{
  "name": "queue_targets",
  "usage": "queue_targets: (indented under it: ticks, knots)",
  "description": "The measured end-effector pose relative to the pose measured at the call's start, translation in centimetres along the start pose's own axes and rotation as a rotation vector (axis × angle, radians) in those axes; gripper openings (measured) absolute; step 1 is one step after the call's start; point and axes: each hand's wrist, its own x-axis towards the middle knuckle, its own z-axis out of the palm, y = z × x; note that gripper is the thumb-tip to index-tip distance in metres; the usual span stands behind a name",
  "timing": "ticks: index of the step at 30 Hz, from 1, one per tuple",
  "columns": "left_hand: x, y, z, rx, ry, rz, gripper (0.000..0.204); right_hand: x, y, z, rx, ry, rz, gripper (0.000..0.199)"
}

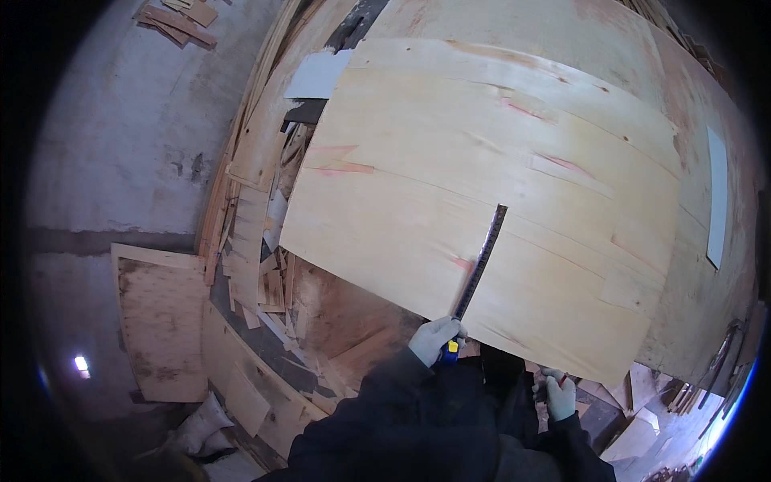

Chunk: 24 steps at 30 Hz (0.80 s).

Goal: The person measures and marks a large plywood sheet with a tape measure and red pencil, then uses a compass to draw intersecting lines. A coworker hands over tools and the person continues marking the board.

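Wood scraps (273,291) lie left of a pale plywood sheet (450,145). At its near edge, the gloved left hand (432,341) has its fingers clamped on a tape measure (478,267), whose dark blade extends across the sheet. Further right, near that edge, the gloved right hand's (560,397) fingers close around a slim red item (564,378), too small to identify.

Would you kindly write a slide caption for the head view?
The left hand holds a tape measure, its blade extended over a pale plywood sheet.
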Motion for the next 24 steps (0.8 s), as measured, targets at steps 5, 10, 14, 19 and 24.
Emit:
queue_targets:
  ticks: [5,10,14,19,24]
  knots:
    - [1.0,2.8,-6.7,-0.048,-0.054,-0.043,0.026,0.3,-0.2,6.7,-0.090,0.091,0.007,0.025]
    - [1.4,8.9,-14.8,0.169,0.008,0.013,0.025,0.9,-0.1,13.7,-0.149,0.236,-0.055,0.025]
    - [1.9,13.6,-22.7,0.094,0.099,0.016,0.028,0.7,-0.8,16.9,-0.076,0.348,0.037,0.023]
    - [2.0,18.1,-31.0,0.153,0.282,0.127,0.026,-0.3,-0.4,18.0,0.094,0.434,-0.009,0.020]
    - [0.7,21.3,-35.4,0.222,0.338,0.185,0.028,-0.6,0.3,19.5,0.192,0.471,-0.055,0.018]
